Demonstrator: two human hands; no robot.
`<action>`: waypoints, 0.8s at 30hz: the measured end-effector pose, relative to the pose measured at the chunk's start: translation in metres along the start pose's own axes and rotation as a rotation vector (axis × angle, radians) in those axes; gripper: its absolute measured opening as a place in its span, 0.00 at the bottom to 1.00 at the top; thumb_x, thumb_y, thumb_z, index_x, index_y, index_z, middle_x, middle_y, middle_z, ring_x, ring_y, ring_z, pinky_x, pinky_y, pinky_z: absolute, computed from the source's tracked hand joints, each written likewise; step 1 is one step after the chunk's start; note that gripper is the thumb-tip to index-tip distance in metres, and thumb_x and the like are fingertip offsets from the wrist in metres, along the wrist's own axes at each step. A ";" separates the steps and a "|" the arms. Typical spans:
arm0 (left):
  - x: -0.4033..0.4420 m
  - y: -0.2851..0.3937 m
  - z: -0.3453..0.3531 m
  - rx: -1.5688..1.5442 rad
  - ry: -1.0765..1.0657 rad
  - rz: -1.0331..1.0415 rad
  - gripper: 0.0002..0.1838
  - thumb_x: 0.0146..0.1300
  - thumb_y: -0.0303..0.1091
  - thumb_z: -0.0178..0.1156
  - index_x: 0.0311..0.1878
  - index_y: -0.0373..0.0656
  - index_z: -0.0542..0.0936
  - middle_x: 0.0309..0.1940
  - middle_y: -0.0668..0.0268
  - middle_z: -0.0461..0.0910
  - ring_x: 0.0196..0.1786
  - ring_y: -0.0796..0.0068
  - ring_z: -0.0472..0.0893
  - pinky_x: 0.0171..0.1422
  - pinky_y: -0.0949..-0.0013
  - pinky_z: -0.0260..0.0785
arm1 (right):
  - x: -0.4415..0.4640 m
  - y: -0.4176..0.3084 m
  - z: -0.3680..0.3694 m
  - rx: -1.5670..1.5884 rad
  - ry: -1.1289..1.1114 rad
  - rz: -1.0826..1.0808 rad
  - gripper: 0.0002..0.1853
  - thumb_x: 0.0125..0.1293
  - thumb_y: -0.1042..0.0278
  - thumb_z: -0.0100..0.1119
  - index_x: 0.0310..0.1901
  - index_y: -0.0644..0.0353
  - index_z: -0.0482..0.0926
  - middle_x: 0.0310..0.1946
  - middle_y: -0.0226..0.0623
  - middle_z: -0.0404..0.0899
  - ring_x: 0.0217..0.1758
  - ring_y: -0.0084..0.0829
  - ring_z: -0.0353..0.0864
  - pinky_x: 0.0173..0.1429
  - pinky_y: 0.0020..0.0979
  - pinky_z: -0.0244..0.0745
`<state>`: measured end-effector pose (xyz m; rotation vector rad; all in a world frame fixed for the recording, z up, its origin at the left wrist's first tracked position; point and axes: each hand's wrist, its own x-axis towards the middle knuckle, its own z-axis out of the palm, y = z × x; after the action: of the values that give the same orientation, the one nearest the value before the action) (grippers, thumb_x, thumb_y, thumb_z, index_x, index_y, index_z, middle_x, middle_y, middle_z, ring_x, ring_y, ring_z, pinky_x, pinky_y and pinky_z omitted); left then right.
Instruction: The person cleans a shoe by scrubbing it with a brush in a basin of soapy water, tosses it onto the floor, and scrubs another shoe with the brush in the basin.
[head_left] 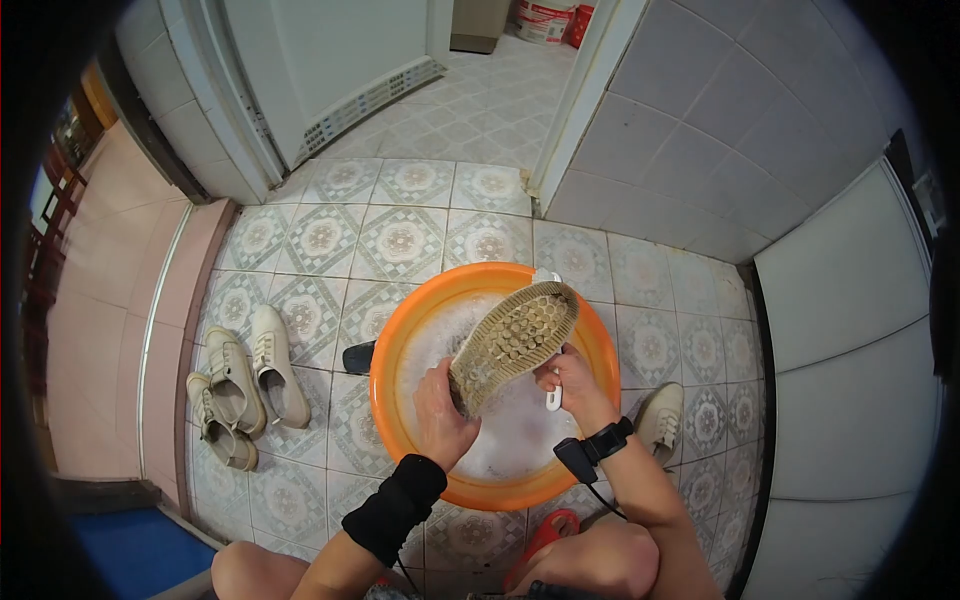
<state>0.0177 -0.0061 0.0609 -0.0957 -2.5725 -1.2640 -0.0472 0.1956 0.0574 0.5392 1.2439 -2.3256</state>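
Observation:
A shoe (515, 340) is held over an orange basin (390, 400) of soapy water (520, 430), its patterned sole facing up. My left hand (443, 412) grips the lower left end of the shoe, fingers wrapped round its edge. At the shoe's right side my right hand (578, 385) is closed round a white handle (554, 398); the rest of that tool is hidden behind the shoe. A bit of white (545, 276) shows past the shoe's top end.
Several light shoes (280, 365) stand on the tiles at the left, and one more (661, 422) right of the basin. A dark object (359, 358) touches the basin's left side. A doorway (430, 110) opens ahead; white panels (850, 350) line the right.

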 end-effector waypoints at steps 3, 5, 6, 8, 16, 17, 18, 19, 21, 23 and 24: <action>0.000 0.003 0.000 0.024 -0.016 0.009 0.41 0.32 0.23 0.65 0.57 0.37 0.61 0.39 0.54 0.67 0.45 0.52 0.67 0.48 0.58 0.57 | 0.001 0.001 -0.004 0.009 -0.009 -0.001 0.19 0.51 0.83 0.44 0.47 0.62 0.63 0.19 0.33 0.68 0.11 0.17 0.58 0.15 0.21 0.55; 0.001 0.004 0.000 0.033 -0.008 0.009 0.42 0.31 0.23 0.65 0.57 0.37 0.61 0.39 0.54 0.67 0.45 0.52 0.67 0.47 0.58 0.57 | 0.001 0.000 -0.005 0.009 -0.013 -0.019 0.19 0.51 0.83 0.44 0.48 0.62 0.63 0.18 0.33 0.68 0.11 0.17 0.58 0.15 0.21 0.55; 0.002 0.005 0.000 0.033 -0.001 0.011 0.42 0.31 0.23 0.65 0.56 0.37 0.61 0.39 0.54 0.67 0.45 0.52 0.67 0.47 0.58 0.57 | -0.002 -0.002 -0.002 0.004 -0.004 -0.026 0.20 0.51 0.83 0.44 0.48 0.62 0.63 0.18 0.33 0.68 0.11 0.17 0.58 0.15 0.21 0.55; 0.003 0.005 -0.001 0.034 0.005 0.013 0.41 0.31 0.22 0.65 0.56 0.38 0.61 0.38 0.55 0.67 0.45 0.53 0.67 0.47 0.59 0.57 | -0.004 -0.005 0.002 -0.002 0.005 -0.031 0.20 0.51 0.84 0.44 0.48 0.62 0.63 0.18 0.33 0.68 0.11 0.17 0.58 0.15 0.21 0.55; 0.004 0.005 -0.003 0.068 0.004 0.000 0.41 0.32 0.22 0.66 0.56 0.38 0.61 0.38 0.56 0.67 0.44 0.54 0.67 0.47 0.59 0.57 | -0.009 -0.011 0.009 -0.082 0.000 -0.043 0.22 0.48 0.85 0.44 0.49 0.63 0.63 0.22 0.32 0.70 0.11 0.17 0.58 0.14 0.21 0.54; 0.003 0.003 -0.001 0.070 0.004 0.000 0.41 0.32 0.22 0.66 0.56 0.38 0.61 0.38 0.56 0.67 0.44 0.54 0.67 0.47 0.59 0.57 | -0.011 -0.014 0.009 -0.081 -0.001 -0.043 0.22 0.48 0.85 0.44 0.49 0.63 0.63 0.22 0.32 0.70 0.11 0.17 0.58 0.14 0.21 0.54; 0.001 0.000 0.002 0.097 0.020 -0.007 0.41 0.32 0.23 0.66 0.55 0.38 0.61 0.38 0.56 0.67 0.44 0.54 0.67 0.47 0.58 0.56 | -0.014 -0.016 0.009 0.033 -0.039 -0.072 0.21 0.50 0.84 0.46 0.48 0.63 0.64 0.25 0.32 0.70 0.11 0.16 0.58 0.14 0.21 0.54; -0.001 -0.004 0.003 0.123 0.036 -0.015 0.41 0.32 0.23 0.67 0.55 0.38 0.61 0.38 0.56 0.67 0.44 0.55 0.67 0.48 0.58 0.56 | -0.017 -0.018 0.010 0.148 -0.075 -0.100 0.19 0.51 0.83 0.49 0.48 0.63 0.65 0.27 0.31 0.70 0.11 0.16 0.58 0.14 0.21 0.54; -0.004 -0.009 0.004 0.171 0.004 -0.035 0.41 0.32 0.25 0.68 0.55 0.37 0.61 0.39 0.56 0.67 0.44 0.54 0.68 0.48 0.58 0.57 | -0.017 -0.021 0.016 0.120 -0.087 -0.070 0.19 0.53 0.81 0.52 0.48 0.62 0.66 0.28 0.30 0.70 0.11 0.16 0.57 0.13 0.21 0.54; -0.006 -0.010 0.005 0.219 -0.028 -0.053 0.41 0.33 0.26 0.70 0.55 0.36 0.61 0.39 0.55 0.68 0.44 0.54 0.68 0.48 0.57 0.58 | -0.014 -0.022 0.019 0.093 -0.099 -0.043 0.18 0.54 0.78 0.55 0.48 0.61 0.67 0.28 0.28 0.70 0.10 0.16 0.56 0.13 0.20 0.53; -0.006 -0.009 0.005 0.131 -0.082 -0.066 0.42 0.34 0.29 0.71 0.55 0.35 0.61 0.40 0.54 0.68 0.44 0.54 0.69 0.49 0.58 0.60 | -0.012 -0.021 0.019 0.013 -0.067 -0.021 0.20 0.54 0.76 0.58 0.50 0.60 0.67 0.28 0.27 0.69 0.11 0.15 0.57 0.13 0.20 0.53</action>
<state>0.0213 -0.0073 0.0498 -0.0378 -2.7414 -1.1318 -0.0514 0.1922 0.0871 0.4501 1.2098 -2.3509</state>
